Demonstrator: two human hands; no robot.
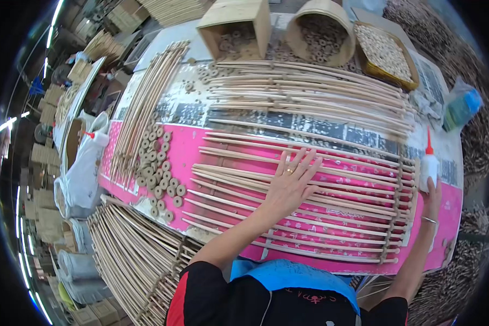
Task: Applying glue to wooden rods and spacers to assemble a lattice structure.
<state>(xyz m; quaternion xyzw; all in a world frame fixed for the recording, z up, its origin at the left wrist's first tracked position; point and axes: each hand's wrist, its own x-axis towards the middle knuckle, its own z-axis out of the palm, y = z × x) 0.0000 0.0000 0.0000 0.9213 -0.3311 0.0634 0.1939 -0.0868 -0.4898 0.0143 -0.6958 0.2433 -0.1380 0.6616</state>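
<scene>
Before me stretches a workshop table [148, 54], its near part under a pink sheet [447, 206]. Across that sheet lies a row of pale wooden rods [233, 177]. From an arm [236, 234] reaching diagonally forward, the left hand [294, 182] lies palm down on the rods, fingers spread, clasping nothing. Beyond their right end, the right hand [431, 196] grips a red-nozzled white bottle [430, 164] low down. Small round discs [160, 163] heap leftward.

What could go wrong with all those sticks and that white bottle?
The sticks under the left hand might get nudged crooked. The white bottle in the right hand could squirt if squeezed too hard. The loose wooden rings heaped beside the sticks might scatter if bumped.
</scene>
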